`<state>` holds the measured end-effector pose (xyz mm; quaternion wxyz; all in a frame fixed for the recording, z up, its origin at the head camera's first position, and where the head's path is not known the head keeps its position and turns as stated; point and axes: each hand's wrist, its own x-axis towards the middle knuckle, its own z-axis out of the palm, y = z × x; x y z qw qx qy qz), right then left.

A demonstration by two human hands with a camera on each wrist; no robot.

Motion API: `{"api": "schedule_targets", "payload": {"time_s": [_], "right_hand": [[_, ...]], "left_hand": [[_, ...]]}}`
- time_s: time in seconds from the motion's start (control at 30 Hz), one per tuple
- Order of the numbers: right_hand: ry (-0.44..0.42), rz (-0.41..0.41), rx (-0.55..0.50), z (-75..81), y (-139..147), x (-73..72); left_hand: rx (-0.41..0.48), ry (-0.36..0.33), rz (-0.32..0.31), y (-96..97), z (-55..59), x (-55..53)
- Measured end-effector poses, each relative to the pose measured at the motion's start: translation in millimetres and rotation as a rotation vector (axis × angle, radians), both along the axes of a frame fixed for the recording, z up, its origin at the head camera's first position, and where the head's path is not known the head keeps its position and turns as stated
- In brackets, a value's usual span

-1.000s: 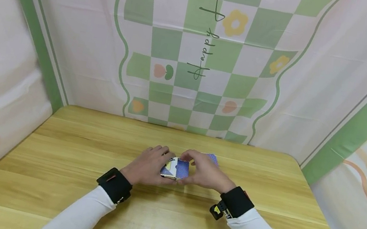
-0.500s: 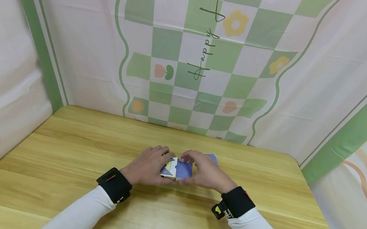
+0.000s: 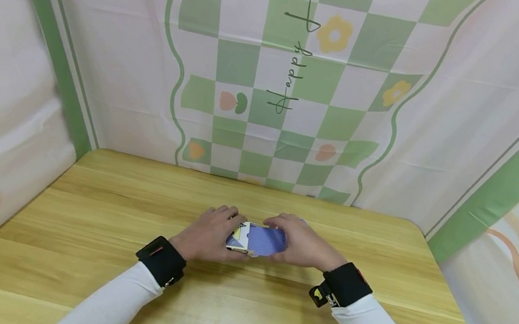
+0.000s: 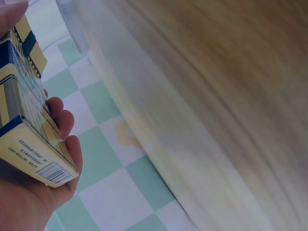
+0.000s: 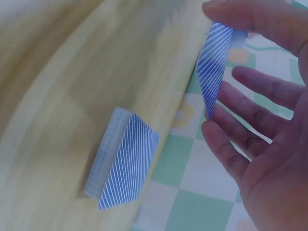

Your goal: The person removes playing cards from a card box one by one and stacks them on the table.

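Note:
My left hand (image 3: 207,234) grips a playing-card box (image 3: 238,239), fingers and thumb wrapped round its sides. Its cream end with a barcode shows on the box (image 4: 36,154) in the left wrist view. From the box's right end stick out blue-backed playing cards (image 3: 268,242). Thumb and fingertips of my right hand (image 3: 304,245) pinch these cards by their long edges, seen on the cards (image 5: 214,65) in the right wrist view. A second stack of blue-backed cards (image 5: 129,166) lies on the table, mostly hidden behind my right hand in the head view.
The wooden table (image 3: 223,306) spreads around both hands. A checked fabric backdrop (image 3: 270,129) hangs along its far edge, with fabric sides to the left and right.
My right hand has moved to the right, and more of the blue-backed cards shows outside the box. The left hand with the box has stayed in place.

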<state>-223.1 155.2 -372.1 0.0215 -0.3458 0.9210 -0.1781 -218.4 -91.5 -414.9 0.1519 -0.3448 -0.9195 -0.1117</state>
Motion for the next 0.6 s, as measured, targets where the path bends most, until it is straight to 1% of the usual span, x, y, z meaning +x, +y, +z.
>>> {"api": "schedule_targets", "payload": {"time_s": [0.13,0.23,0.3,0.4,0.5,0.6], "right_hand": [[0.017,-0.035,0.026,2.1,10,-4.4],[0.028,-0.091,0.036,3.5,16,-8.0],[0.029,-0.145,0.041,4.1,18,-9.8],[0.021,-0.246,0.050,4.3,21,-13.0],[-0.008,-0.353,0.041,4.7,22,-15.9],[-0.045,-0.449,0.011,4.0,22,-17.9]], "left_hand": [[0.003,-0.007,0.020,-0.8,-1.2,-1.5],[0.006,-0.010,0.033,-1.6,-1.7,-2.1],[0.004,-0.013,0.037,-2.0,-1.9,-2.0],[-0.005,-0.017,0.039,-2.1,-1.0,-1.6],[-0.012,-0.015,0.040,-1.9,-1.1,-1.4],[-0.011,-0.011,0.039,-1.8,-2.1,-0.9]]}}
